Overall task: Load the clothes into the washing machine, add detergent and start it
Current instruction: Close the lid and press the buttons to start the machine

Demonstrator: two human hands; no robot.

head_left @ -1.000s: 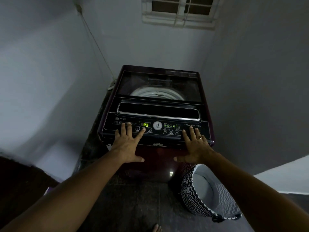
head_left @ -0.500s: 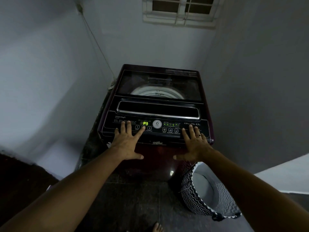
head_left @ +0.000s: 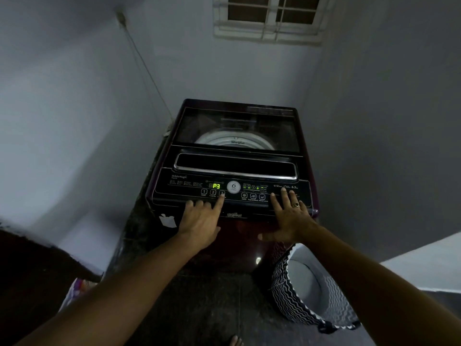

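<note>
A dark maroon top-load washing machine (head_left: 249, 233) stands in the corner with its glass lid (head_left: 237, 126) shut; the white drum rim shows through. Its control panel (head_left: 179, 188) shows a green "P3" display (head_left: 216, 186). My left hand (head_left: 199, 218) rests on the panel's front edge, its index fingertip on the button marked 3 (head_left: 221, 193), the other fingers curled at the edge. My right hand (head_left: 289, 216), wearing a ring, lies flat with fingers spread on the right end of the panel. No clothes or detergent are visible.
A black-and-white zigzag laundry basket (head_left: 294, 295) lies tipped on the dark floor right of the machine, its inside looking bare. Pale walls close in on both sides, a window (head_left: 269, 18) is high behind. Patterned cloth (head_left: 77, 288) shows at the lower left. A toe (head_left: 235, 340) shows at the bottom.
My left index finger has moved right along the panel from the button below the display to the button marked 3, the other fingers sliding back to the edge. The right hand stays put.
</note>
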